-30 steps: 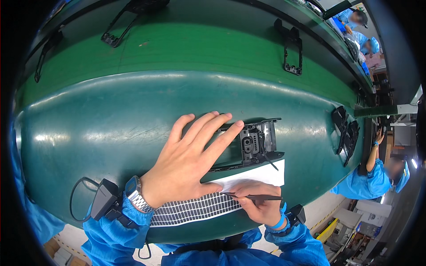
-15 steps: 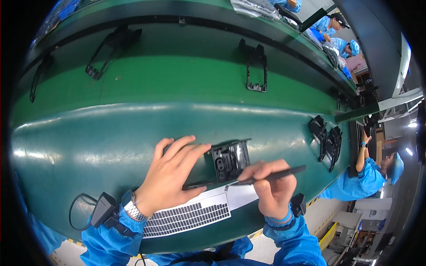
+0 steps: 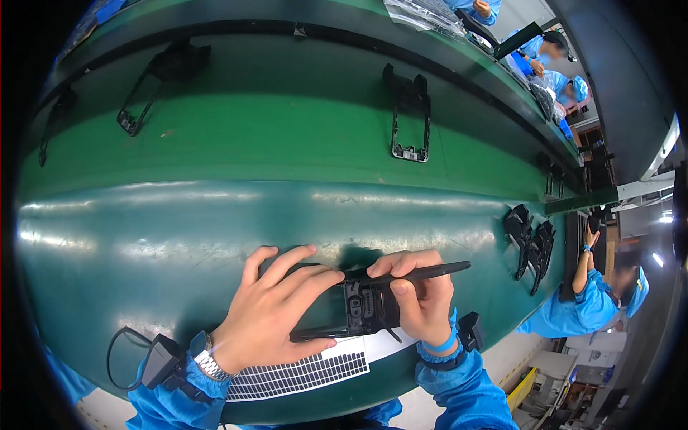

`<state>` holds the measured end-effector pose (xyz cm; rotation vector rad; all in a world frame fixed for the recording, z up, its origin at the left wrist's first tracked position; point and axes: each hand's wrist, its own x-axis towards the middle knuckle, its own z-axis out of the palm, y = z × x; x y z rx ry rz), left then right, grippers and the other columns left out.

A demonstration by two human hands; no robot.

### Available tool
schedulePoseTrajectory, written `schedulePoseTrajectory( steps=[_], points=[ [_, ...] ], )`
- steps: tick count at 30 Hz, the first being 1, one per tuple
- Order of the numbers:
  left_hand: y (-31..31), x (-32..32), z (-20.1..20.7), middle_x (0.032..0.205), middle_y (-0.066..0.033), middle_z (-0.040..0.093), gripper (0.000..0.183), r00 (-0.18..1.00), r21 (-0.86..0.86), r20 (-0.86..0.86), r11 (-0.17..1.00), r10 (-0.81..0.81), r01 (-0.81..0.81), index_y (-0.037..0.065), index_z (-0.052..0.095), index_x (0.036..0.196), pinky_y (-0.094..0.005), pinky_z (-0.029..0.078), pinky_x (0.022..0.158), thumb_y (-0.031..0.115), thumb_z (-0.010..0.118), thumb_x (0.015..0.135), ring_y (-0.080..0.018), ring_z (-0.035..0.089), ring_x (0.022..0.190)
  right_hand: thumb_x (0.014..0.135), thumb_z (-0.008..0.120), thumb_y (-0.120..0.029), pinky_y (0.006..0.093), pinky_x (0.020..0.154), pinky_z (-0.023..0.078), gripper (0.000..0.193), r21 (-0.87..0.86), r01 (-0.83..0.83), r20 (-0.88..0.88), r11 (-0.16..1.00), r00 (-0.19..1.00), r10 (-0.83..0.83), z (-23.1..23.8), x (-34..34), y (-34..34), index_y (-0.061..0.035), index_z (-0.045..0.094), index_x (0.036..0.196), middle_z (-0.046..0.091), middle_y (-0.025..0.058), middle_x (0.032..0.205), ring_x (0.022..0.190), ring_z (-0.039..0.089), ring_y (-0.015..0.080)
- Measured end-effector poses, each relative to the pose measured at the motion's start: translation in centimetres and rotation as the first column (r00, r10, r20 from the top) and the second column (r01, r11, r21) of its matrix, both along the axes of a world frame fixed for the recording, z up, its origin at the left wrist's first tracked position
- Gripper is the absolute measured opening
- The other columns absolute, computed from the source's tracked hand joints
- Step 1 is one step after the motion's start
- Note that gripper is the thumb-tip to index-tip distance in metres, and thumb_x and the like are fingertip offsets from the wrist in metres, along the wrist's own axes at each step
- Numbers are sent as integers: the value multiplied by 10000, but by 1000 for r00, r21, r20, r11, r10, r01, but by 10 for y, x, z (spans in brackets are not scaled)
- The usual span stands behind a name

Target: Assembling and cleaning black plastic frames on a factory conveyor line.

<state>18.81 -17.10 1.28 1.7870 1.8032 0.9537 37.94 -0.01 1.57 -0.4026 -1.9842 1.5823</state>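
A black plastic frame (image 3: 362, 307) with moulded recesses lies on the green table in front of me. My left hand (image 3: 271, 309) spans its left end, the index fingertip on the far edge and the thumb along the near edge, the other fingers spread. Between the thumb and fingers of my right hand (image 3: 424, 292) is a slim black pen-shaped tool (image 3: 446, 269), lying nearly level over the frame's far right corner. Its working tip is hidden at the frame's far edge. A sheet of small black stickers (image 3: 304, 375) lies partly under my left wrist.
Plain white paper (image 3: 385, 347) shows beside the frame. Two black plastic parts (image 3: 529, 244) lie at the right. Similar open frames (image 3: 411, 118) rest on the far green surface below a shelf edge. A co-worker (image 3: 591, 301) sits at the right; other people work behind the shelf.
My right hand has moved up and slightly left, taking the tool from the frame's near edge to its far edge. The frame sits a little lower in view.
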Motion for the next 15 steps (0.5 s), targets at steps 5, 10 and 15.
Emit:
schedulePoseTrajectory(
  steps=[5,10,15],
  points=[
    [0,-1,2,1331,-64,652,804,1000,1,-20,1000,1,-1,109,596,1346,-555,249,1152,471,886,688,-322,464,1409,1046,627,-151,439,959,560,218,66,-35,90,997,996,29,5,1,-1,-7,483,1126,679,215,1044,1017,694,286],
    [-1,-2,1,1331,-60,651,804,1000,-11,-25,1000,-3,3,111,598,1350,-553,246,1155,483,881,697,-319,463,1410,1046,629,-157,428,942,565,215,88,-38,103,995,994,29,6,0,-2,-11,489,1118,684,222,1038,1006,699,284],
    [-1,-1,1,1334,-58,651,796,999,-19,-35,1000,-5,5,111,603,1351,-550,244,1158,498,872,710,-317,462,1412,1046,630,-164,421,931,569,218,79,-26,100,997,995,18,6,0,-3,-12,491,1117,686,224,1036,1002,700,282]
  ],
)
